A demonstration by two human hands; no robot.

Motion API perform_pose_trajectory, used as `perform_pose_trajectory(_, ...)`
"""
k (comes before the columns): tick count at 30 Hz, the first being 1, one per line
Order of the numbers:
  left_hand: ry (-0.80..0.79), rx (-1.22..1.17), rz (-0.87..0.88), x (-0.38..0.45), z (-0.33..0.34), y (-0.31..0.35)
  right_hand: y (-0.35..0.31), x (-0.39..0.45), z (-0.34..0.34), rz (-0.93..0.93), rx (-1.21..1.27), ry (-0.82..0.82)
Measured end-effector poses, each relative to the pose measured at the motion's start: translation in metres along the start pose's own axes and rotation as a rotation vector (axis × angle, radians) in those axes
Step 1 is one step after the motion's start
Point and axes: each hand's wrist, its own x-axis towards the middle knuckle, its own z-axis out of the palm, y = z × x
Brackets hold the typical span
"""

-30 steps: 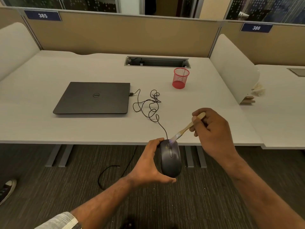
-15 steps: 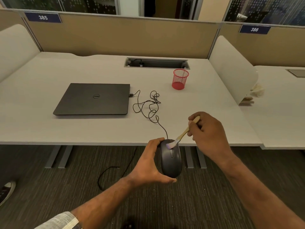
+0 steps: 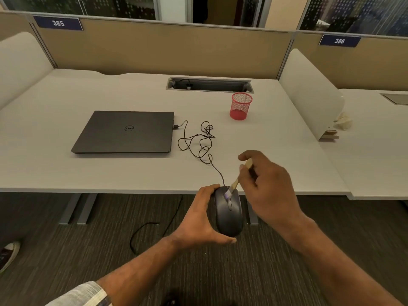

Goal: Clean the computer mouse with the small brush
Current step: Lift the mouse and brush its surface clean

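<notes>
Mid-task, I judge. Lower centre of frame: left hand [image 3: 198, 219] grips the mouse [image 3: 229, 215] off the desk edge; right hand [image 3: 269, 191] pinches the brush [image 3: 235, 184], bristles on the front buttons. Sides and rear likely unbrushed.

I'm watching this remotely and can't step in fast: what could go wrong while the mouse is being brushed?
The left hand holds the mouse off the desk edge, over the floor; a slip likely drops it. Its cable lies looped beside the laptop it seems plugged into, so a pull might tug that.
</notes>
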Motion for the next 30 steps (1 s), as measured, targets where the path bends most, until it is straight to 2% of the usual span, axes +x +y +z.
perform_pose_trajectory(5, -0.01, 0.004, -0.022, -0.001, 0.002, -0.001, -0.017, -0.007, 0.013, -0.067, 0.002, -0.112)
perform_pose_trajectory(8, -0.003, 0.006, -0.015, -0.001, 0.0, -0.002, -0.017, -0.001, 0.007, -0.052, 0.022, -0.032)
perform_pose_trajectory(11, 0.01, 0.026, -0.001, -0.002, 0.0, -0.005, -0.016, 0.002, 0.0, -0.108, -0.087, 0.013)
perform_pose_trajectory(15, 0.035, 0.024, 0.007, 0.001, 0.002, -0.007, -0.024, -0.009, 0.007, -0.187, -0.281, -0.239)
perform_pose_trajectory(18, 0.049, 0.013, -0.011, 0.002, 0.003, -0.008, -0.031, -0.022, 0.011, -0.18, -0.219, -0.354)
perform_pose_trajectory(21, 0.045, 0.002, -0.02, 0.003, 0.001, -0.009, -0.03, -0.025, 0.006, -0.124, -0.119, -0.326)
perform_pose_trajectory(26, 0.03, 0.024, -0.018, 0.003, -0.002, -0.004, -0.014, -0.019, -0.004, -0.055, -0.117, -0.148)
perform_pose_trajectory(30, 0.025, 0.017, -0.017, 0.003, 0.0, -0.001, -0.019, -0.03, 0.007, -0.055, -0.101, -0.265)
